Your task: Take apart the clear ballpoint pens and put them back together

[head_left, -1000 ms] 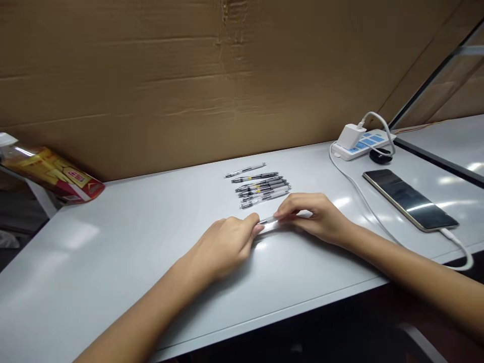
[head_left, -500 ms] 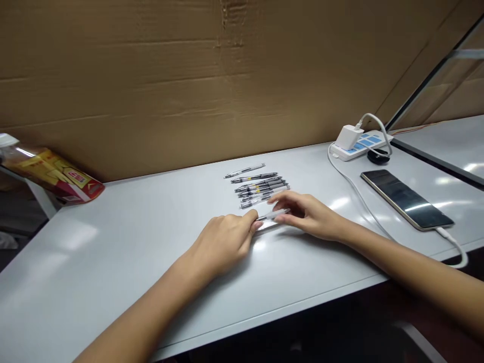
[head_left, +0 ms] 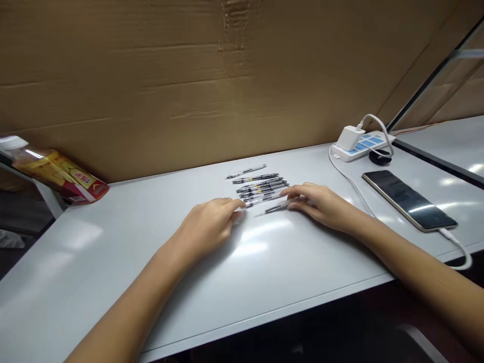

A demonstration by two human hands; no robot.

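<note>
Several clear-and-grey pens [head_left: 260, 186] lie side by side in a loose row on the table. My left hand [head_left: 207, 222] rests at the row's left end, its index fingertip at the tip of the nearest pen [head_left: 259, 200]. A gap shows between that finger and the thumb; the other fingers curl out of sight. My right hand [head_left: 319, 204] pinches a slim grey pen [head_left: 279, 207], which points left with a thin, blurred tip. Its index finger reaches the right end of the nearest pen.
The white table [head_left: 212, 312] meets a cardboard wall [head_left: 170, 101]. Right of my hands lie a phone [head_left: 410, 200] on a white cable, a power strip [head_left: 366, 146] with a charger, and a small black object [head_left: 380, 157]. A bottle [head_left: 60, 174] leans at the left.
My left hand has moved left, off the pen both hands were holding. A pen stays in my right hand, which has shifted slightly right and up; its thin tip now shows.
</note>
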